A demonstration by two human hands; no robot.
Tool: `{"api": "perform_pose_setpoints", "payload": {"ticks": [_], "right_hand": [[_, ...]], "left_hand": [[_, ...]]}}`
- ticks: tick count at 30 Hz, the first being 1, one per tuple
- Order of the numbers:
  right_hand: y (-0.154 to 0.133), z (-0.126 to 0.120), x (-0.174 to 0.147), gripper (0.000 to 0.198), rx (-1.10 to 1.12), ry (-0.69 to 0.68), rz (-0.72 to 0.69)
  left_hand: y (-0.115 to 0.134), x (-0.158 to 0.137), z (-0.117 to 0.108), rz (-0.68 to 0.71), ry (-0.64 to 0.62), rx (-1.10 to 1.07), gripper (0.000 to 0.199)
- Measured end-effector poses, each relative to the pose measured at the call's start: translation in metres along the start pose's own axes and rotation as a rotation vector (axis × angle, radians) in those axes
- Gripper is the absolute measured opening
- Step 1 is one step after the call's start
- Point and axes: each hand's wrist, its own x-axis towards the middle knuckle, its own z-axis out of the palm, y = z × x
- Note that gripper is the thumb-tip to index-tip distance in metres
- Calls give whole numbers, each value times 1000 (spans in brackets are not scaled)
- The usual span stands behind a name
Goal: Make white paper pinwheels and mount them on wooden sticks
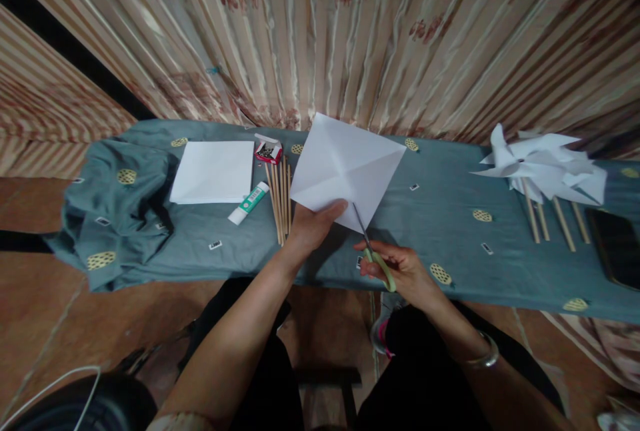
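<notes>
A square sheet of white paper (pixel 345 161) with crossing fold lines is held up over the table, one corner toward me. My left hand (pixel 313 224) grips its lower left edge, thumb on top and the other fingers hidden beneath. In my right hand (pixel 395 267) is a pair of scissors (pixel 381 269) with light green handles. The dark blades lie at the paper's near corner, pointing inward toward its middle. How far they have cut in I cannot tell.
Left on the cloth-covered table (pixel 440 231) lie a paper stack (pixel 215 171), a glue stick (pixel 249 203), a red box of pins (pixel 269 151) and several wooden sticks (pixel 278 201). Several paper pinwheels (pixel 550 164) and a phone (pixel 615 247) lie right. A curtain (pixel 320 37) hangs behind.
</notes>
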Motion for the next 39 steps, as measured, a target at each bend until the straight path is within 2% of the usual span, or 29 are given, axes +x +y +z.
{"api": "perform_pose_setpoints", "payload": {"ticks": [6, 15, 22, 31, 39], "right_hand": [[1, 2, 0, 47, 51, 26, 50], [1, 1, 1, 49, 20, 37, 7], [2, 2, 2, 51, 43, 55, 22], [0, 2, 4, 50, 54, 47, 27], [-3, 2, 4, 46, 45, 43, 10]], "left_hand": [[-2, 1, 0, 16, -13, -28, 45], [0, -4, 3, -97, -29, -41, 42], [0, -4, 3, -122, -6, -31, 36], [-3, -7, 5, -119, -59, -40, 48], [0, -8, 5, -149, -68, -28, 46]]}}
